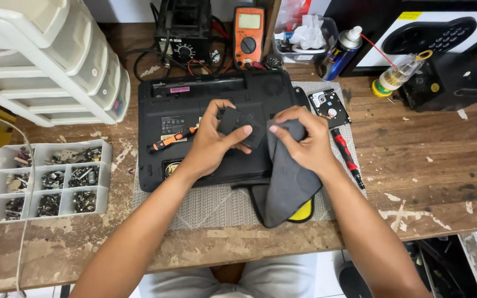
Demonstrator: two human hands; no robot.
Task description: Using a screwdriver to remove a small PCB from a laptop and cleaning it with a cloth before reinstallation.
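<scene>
My left hand [212, 140] grips a small flat black panel [245, 126] above an upturned black laptop [194, 110]. My right hand [302, 142] pinches a dark grey cloth [288, 185] against the panel's right edge. The cloth hangs down over the laptop's front edge, and a yellow patch shows under its lower end. An orange-and-black screwdriver [171, 139] lies on the laptop, just left of my left hand. The laptop rests on a grey woven mat [216, 207].
A red-handled screwdriver [346, 157] and a bare hard drive [329, 106] lie right of the laptop. A compartment box of screws [56, 179] sits at left under white drawers [56, 60]. Behind stand a multimeter [248, 36], a spray can [340, 52] and a small bottle [396, 74].
</scene>
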